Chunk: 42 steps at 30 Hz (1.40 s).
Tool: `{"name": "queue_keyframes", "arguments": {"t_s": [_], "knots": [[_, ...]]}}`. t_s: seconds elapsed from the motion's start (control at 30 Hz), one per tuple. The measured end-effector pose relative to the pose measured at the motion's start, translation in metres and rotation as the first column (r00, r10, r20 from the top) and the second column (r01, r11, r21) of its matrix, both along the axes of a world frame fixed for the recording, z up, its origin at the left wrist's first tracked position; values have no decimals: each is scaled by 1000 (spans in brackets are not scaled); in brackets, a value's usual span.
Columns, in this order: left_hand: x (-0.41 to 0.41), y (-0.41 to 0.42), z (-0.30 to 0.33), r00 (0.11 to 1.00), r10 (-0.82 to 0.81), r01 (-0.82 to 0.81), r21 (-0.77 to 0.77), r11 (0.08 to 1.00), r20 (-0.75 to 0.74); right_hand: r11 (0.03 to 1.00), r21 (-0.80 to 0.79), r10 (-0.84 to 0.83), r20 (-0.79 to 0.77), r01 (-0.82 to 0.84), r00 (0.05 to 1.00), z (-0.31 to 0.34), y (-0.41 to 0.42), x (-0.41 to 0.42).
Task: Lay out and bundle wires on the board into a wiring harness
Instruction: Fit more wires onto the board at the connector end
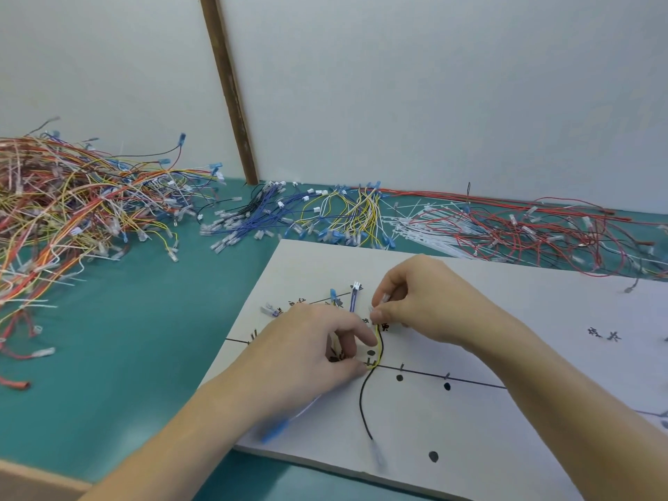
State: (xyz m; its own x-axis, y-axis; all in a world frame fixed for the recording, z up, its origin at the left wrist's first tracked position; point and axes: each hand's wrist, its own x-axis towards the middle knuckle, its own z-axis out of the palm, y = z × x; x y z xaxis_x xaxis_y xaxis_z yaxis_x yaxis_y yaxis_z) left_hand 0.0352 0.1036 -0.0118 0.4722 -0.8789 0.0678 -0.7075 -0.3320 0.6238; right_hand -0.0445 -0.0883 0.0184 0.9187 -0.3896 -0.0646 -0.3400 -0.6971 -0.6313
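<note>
**benchguy:** Teal tabletop (pixel 119 327) against a white wall, with the white board (pixel 506 410) lying on it near the front. Loose wire piles sat behind it: a mixed tangle (pixel 72 204) on the left, blue ones (pixel 253 218), yellow ones (pixel 354 215), red ones (pixel 542 229) on the right.

**wireloom:** And the hands?

**benchguy:** Left hand (pixel 307 352) was curled, grip pinched on the yellow and black wires (pixel 377 350) where they crossed the drawn line. Right hand (pixel 415 301) pinched a clear terminal (pixel 384 297) just above. The black wire (pixel 362 403) trailed down the board.
</note>
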Motion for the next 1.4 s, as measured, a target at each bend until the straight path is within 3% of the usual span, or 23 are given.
{"name": "queue_keyframes", "arguments": {"t_s": [0.2, 0.43, 0.6, 0.83, 1.07, 1.4], "knots": [[2, -5, 2, 999, -32, 32, 52, 998, -3, 992, 116, -37, -74, 46, 997, 2, -4, 7], [2, -8, 3, 981, -122, 98, 155, 983, 152, 991, 99, -85, -43, 88, 996, -9, -6, 2], [4, -9, 1, 977, -121, 98, 133, 986, 176, 998, 24, -53, 29, 52, 998, -15, -7, -5], [4, -8, -1, 978, -93, 76, 97, 992, 184, 999, -28, 31, -28, -32, 999, -10, -14, -1], [-4, -14, -7, 948, -38, -2, 125, 992, 315, 986, -158, 47, -22, -50, 999, -11, -10, -1], [-6, -10, -16, 954, 8, -36, 86, 996, 298, 960, -253, 146, 76, -123, 986, -26, -9, -18]]}}
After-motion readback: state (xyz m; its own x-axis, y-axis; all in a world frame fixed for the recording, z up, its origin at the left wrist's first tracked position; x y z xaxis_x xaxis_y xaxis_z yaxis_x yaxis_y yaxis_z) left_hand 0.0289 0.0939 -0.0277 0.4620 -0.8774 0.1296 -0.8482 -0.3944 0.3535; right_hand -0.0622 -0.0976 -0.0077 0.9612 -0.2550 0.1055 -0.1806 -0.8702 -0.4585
